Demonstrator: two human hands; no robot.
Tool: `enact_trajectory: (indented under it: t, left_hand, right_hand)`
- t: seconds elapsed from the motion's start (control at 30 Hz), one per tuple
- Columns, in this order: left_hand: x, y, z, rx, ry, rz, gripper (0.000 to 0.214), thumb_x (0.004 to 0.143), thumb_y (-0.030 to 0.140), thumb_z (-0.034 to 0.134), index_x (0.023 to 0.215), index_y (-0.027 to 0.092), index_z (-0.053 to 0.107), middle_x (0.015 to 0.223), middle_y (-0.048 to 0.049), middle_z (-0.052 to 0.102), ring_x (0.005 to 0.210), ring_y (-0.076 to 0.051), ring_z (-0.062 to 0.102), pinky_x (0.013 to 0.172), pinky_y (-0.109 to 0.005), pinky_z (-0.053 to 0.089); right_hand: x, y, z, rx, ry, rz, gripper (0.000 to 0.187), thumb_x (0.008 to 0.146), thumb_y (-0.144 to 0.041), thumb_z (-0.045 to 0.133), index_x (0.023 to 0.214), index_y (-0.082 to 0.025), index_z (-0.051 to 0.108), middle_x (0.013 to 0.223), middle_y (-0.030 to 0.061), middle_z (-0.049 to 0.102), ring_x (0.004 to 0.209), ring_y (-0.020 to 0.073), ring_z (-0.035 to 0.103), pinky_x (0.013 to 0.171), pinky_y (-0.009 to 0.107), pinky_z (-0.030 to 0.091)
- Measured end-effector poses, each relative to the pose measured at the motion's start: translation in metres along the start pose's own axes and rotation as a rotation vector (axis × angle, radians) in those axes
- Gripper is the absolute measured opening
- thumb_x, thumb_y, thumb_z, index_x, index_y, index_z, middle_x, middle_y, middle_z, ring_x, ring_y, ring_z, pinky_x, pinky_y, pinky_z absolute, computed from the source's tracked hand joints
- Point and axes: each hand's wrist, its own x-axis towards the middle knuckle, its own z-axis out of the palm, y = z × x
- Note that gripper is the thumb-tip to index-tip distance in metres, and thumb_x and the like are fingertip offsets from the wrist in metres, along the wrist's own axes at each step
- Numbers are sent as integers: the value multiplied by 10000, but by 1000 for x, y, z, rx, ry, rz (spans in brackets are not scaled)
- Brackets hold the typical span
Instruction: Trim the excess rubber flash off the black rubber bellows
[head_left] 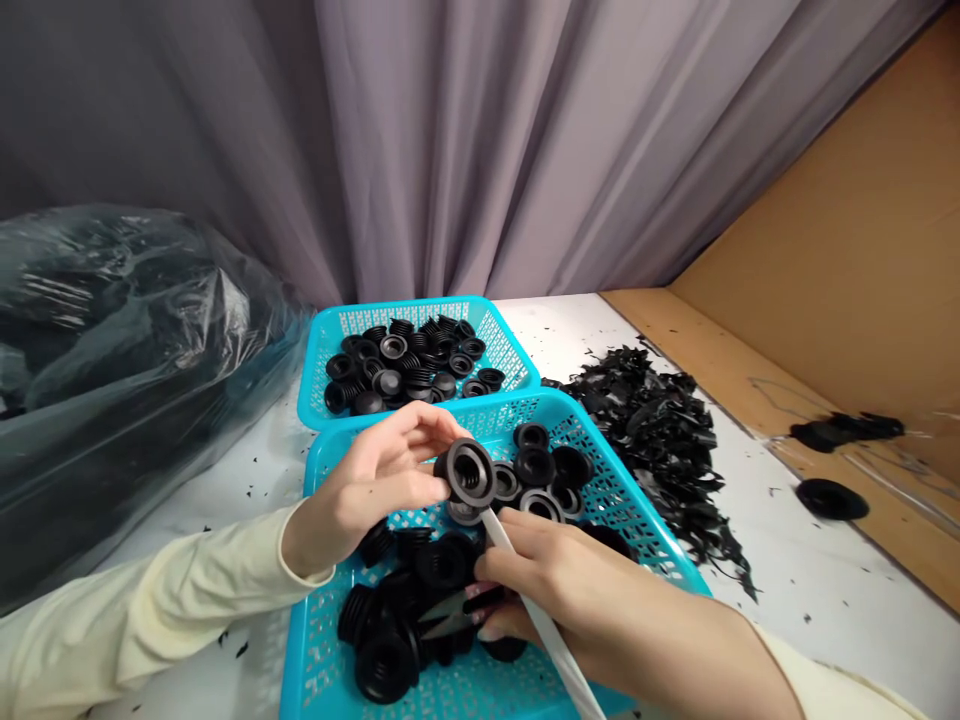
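My left hand (379, 480) pinches a round black rubber part (469, 473) and holds it up over the near blue basket (315, 640). My right hand (555, 580) is closed around a small pair of snips (450, 615) with a white strap (551, 640) running out under the palm; its fingers sit just below the held part. Several more black rubber parts (405, 620) lie loose in the near basket under both hands.
A second blue basket (319, 345) behind holds several black parts. A heap of black trimmings (660, 430) lies to the right on the white table. A plastic bag (112, 370) of dark parts fills the left. A cardboard wall (847, 250) rises at right.
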Motion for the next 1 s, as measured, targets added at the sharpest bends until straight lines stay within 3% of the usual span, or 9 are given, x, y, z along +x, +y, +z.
enact_trajectory:
  t: [0.1,0.27,0.4,0.5,0.6,0.73,0.83,0.93,1.0]
  left_hand:
    - [1,2,0,-3,35,-12,280,730,181,693,1005,169,646,927,-22,658,886,-166,595,799,-252,458]
    - [2,3,0,-12,73,-70,238,754,181,680,990,173,708,941,-18,712,901,-155,622,824,-225,468]
    - [3,2,0,-91,89,-109,229,761,189,669,983,165,721,967,-29,726,911,-159,647,836,-229,499]
    - [3,2,1,-117,57,-117,220,773,179,665,988,168,711,966,-37,739,940,-173,669,856,-241,509]
    - [3,4,1,-114,-26,-121,210,805,178,637,1006,155,692,965,-60,749,954,-187,683,862,-255,515]
    - [2,5,1,-122,-93,-140,219,802,174,638,1017,157,682,965,-71,755,954,-206,695,821,-262,539]
    - [1,5,1,-133,-96,-147,217,795,168,645,1008,157,683,986,-76,748,941,-222,703,802,-276,549]
    - [1,4,2,-120,-88,-128,208,795,166,642,998,140,682,964,-88,746,902,-222,707,789,-284,545]
    - [1,3,2,-100,-86,-115,214,795,173,654,1005,138,675,937,-87,745,874,-210,699,783,-287,540]
  right_hand:
    - [-1,0,-3,15,-41,26,78,897,-114,541,833,-130,582,840,61,601,699,151,546,587,255,442]
    - [-13,-4,-20,88,24,-29,154,910,-75,455,828,-169,546,809,29,585,631,121,509,535,233,405]
    - [-25,-8,-42,204,222,-83,203,920,-121,500,1079,-200,599,776,-2,656,603,104,591,544,190,474]
    - [-31,-6,-52,233,459,22,236,865,-260,651,1101,-274,647,738,-29,699,555,115,621,501,193,493]
    - [-31,-2,-55,265,599,188,236,788,-361,726,1012,-294,688,662,-39,678,477,115,570,405,196,447]
    - [-22,-1,-53,359,600,392,196,753,-395,731,864,-237,698,601,-29,621,474,108,527,411,204,430]
    - [-15,-3,-50,484,629,464,212,724,-408,731,757,-206,675,529,-51,515,404,65,373,342,189,302]
    - [-12,-3,-47,586,619,483,220,726,-406,713,685,-197,658,474,-74,386,380,49,265,309,189,164]
    - [-12,-3,-45,619,606,469,215,740,-400,699,678,-198,662,464,-73,361,375,54,272,306,196,148]
